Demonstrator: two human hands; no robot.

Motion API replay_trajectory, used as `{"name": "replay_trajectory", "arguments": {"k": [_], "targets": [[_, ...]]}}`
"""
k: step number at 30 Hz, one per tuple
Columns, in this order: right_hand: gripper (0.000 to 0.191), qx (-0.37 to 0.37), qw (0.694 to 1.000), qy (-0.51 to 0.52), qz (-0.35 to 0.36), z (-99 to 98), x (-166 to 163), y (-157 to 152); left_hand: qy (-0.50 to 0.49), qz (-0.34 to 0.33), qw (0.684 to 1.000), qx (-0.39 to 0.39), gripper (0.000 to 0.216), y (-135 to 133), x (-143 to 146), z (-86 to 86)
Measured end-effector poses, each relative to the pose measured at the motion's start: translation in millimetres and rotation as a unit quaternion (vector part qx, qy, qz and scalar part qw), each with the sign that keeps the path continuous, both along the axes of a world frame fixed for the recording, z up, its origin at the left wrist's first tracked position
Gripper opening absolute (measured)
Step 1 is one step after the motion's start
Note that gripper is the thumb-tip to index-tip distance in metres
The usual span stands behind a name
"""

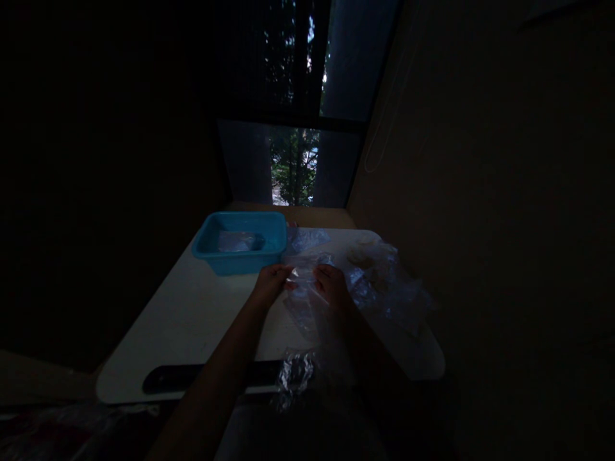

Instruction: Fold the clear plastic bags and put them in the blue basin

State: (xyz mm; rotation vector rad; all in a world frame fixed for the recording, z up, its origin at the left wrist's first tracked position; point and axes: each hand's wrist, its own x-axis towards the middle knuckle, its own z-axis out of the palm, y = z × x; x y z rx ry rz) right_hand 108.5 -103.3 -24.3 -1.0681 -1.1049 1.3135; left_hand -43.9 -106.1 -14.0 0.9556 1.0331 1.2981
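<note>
Pinching clear plastic (303, 276) in left hand (271, 282) and right hand (332, 285) over a white table (192, 314), near a blue tub (235, 264), and perhaps risking a tear (thin stuff, apparently) by tugging too hard.

Left grip (271, 282) and right grip (332, 285) pinch clear plastic (303, 276).

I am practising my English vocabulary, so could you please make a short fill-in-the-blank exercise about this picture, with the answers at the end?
The tub on the table is ____ in colour.
The left hand and right hand hold clear film made of ____.
The crumpled heap lies on the ____ side of the table.
Green leaves show through the ____ beyond the table.

Missing words: blue; plastic; right; window.
</note>
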Motion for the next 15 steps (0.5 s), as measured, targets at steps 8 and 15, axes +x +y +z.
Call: {"name": "replay_trajectory", "arguments": {"k": [8,15], "targets": [[0.028,0.009,1.000,0.010,-0.014,3.8,-0.6,-1.1,0.013,-0.049,0.999,0.009,0.035,1.0,-0.9,-0.9],[0.028,0.011,1.000,0.008,-0.009,1.7,-0.5,0.3,0.019,-0.047,0.999,0.009,0.033,2.4,-2.0,-4.0]]}}
